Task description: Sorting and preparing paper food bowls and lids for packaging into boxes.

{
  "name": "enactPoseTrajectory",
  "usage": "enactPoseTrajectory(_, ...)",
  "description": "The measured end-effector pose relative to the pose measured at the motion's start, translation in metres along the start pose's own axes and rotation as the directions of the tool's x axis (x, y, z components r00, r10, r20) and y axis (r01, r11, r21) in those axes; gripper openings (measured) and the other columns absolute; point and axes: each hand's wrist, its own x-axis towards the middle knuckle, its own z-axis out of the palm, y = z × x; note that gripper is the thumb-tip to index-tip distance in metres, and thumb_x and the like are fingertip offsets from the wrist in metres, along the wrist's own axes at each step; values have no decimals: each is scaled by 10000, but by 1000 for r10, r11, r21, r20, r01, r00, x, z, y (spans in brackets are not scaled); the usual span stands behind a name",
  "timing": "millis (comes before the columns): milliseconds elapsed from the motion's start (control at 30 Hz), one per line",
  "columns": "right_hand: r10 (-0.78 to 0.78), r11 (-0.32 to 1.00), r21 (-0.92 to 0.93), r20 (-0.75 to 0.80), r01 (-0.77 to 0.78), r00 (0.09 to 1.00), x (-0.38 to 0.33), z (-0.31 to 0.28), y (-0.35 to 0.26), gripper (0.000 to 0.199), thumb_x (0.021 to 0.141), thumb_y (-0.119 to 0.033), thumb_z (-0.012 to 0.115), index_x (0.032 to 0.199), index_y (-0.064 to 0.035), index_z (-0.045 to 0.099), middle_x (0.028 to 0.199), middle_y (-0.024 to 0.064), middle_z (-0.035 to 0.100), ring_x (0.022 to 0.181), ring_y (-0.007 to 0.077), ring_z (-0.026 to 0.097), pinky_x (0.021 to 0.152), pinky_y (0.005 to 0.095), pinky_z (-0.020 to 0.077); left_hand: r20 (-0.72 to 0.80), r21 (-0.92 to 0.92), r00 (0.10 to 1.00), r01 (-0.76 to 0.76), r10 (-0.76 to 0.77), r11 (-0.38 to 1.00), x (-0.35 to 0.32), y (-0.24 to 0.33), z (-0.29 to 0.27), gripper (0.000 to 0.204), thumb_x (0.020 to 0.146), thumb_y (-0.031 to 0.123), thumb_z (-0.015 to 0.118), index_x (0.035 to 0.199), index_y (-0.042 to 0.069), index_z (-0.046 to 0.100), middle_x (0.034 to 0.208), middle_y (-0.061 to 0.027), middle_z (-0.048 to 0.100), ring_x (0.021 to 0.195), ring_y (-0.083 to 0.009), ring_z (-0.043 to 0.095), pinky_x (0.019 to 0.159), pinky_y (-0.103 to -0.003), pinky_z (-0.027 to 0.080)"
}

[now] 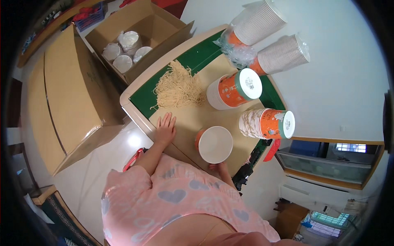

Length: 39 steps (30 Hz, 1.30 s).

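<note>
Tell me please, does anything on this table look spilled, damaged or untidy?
Nothing looks clearly spilled or damaged. Only the heap of tan strands, on the left of the table, looks untidy: it lies loose and tangled, unlike the orderly cup stack beside it.

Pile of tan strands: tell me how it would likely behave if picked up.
The pile of tan strands would probably flop, since its thin strands curve and loop. Crossing strands suggest it may lift in tangles. Loose ends at its edge could trail.

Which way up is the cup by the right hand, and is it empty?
Mouth up, apparently empty: the cup shows its open rim and bare white inside.
</note>
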Motion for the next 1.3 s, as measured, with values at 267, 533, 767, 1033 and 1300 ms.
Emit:
enactPoseTrajectory(267,-21,1000,-7,136,22,991,13,-8,8,575,936,-486,330,941,20,603,718,152,658,553,233,633,506,341,527,-20,22,1000,-5,6,1000,1,0,0,500,755,222,556,1235,97,500,1385,-125,373,1308,-253,309,1062,-507,230)
enactPoseTrajectory(533,-112,994,9,-16,112,994,6,9,11,544,953,-439,293,885,-1,610,666,137,649,491,216,603,453,305,499,52,96,999,2,-7,995,0,0,2,544,763,268,559,1271,101,460,1411,-135,327,1331,-268,265,1070,-518,189)
enactPoseTrajectory(767,-112,990,78,-40,115,993,-1,6,13,557,935,-459,300,869,13,588,658,136,630,494,223,591,469,336,495,25,-70,998,-55,57,996,2,-1,-10,474,747,199,636,1196,97,523,1367,-148,374,1294,-298,322,1034,-540,234)
enactPoseTrajectory(1033,-58,998,1,-45,58,997,18,-10,22,619,929,-523,285,841,8,591,622,129,622,468,217,587,437,327,487,-266,-290,927,185,-265,939,33,-49,-42,101,803,81,559,880,40,610,883,-127,581,869,-319,530,784,-400,430)
enactPoseTrajectory(1300,-44,992,120,-33,48,998,-4,1,8,512,938,-398,350,788,22,602,603,140,616,446,212,569,427,310,480,-140,-221,956,223,-257,950,60,-86,-40,111,764,91,626,868,62,650,868,-121,582,844,-290,554,776,-359,452)
